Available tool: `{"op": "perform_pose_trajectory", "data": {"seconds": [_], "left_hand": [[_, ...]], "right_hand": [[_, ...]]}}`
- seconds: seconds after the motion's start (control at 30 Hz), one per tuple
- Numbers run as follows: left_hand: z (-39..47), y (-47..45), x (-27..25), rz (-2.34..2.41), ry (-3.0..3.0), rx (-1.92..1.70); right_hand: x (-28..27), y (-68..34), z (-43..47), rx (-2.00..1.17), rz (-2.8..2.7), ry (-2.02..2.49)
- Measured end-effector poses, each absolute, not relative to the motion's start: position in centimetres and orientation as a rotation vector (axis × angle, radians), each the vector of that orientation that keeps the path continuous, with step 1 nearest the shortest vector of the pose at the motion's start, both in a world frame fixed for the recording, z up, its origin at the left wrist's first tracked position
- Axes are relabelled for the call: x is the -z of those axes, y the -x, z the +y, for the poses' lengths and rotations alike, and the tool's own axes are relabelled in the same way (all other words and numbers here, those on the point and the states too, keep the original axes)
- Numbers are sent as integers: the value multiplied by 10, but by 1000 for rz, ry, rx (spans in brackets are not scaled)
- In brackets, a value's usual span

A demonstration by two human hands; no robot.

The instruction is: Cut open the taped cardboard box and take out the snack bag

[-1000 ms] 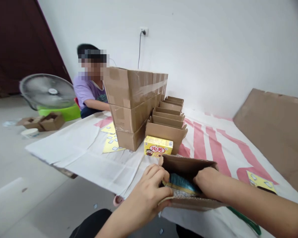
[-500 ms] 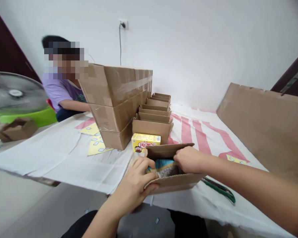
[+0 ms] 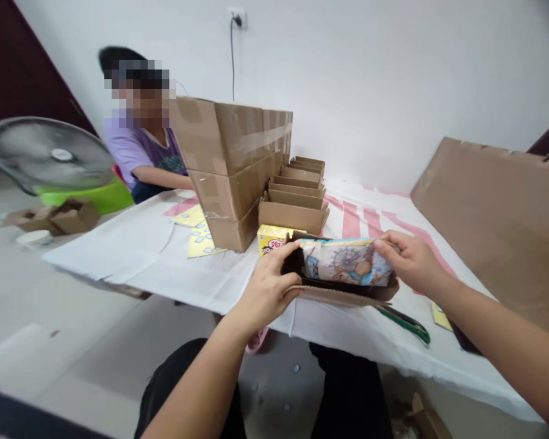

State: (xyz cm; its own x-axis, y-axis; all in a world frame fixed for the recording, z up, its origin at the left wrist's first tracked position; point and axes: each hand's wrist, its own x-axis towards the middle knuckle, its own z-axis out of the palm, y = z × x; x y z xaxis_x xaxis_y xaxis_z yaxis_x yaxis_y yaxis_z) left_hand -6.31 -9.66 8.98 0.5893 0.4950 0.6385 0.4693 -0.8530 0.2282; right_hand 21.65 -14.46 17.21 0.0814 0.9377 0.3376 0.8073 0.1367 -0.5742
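From the head view, the yellow box [image 3: 271, 236] shows red characters, partly covered. The printed packet [image 3: 348, 263] bears a Ferris-wheel drawing; I can't make out words on it. It sits inside the open carton [image 3: 341, 297], long axis left to right, picture side facing near. The right hand [image 3: 405, 257] pinches its right upper corner; the left hand [image 3: 273, 279] curls around the carton's left end.

The bare left forearm [image 3: 205, 372] slants far and rightward to the left hand [image 3: 269, 281], its fingers [image 3: 284, 250] bent into a grip. The bare right forearm [image 3: 489, 317] reaches leftward from the near right, the right hand [image 3: 409, 257] pinching.
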Motion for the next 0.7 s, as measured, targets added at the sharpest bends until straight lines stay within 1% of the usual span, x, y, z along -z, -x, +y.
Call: {"op": "perform_pose_trajectory", "data": {"seconds": [0.23, 0.37, 0.47, 0.7], "left_hand": [[-87, 63, -87, 937, -2714, -1040], [-86, 56, -82, 961, -2622, -1142], [-86, 51, -79, 975, -2579, -1191], [-83, 53, -77, 935, -2546, -1152]], "right_hand": [[-175, -230, -151, -565, -1375, 1472], [-173, -238, -155, -676, -1260, 1304], [-170, -244, -154, -694, -1193, 1209], [-175, -250, -141, -678, -1106, 1058]]}}
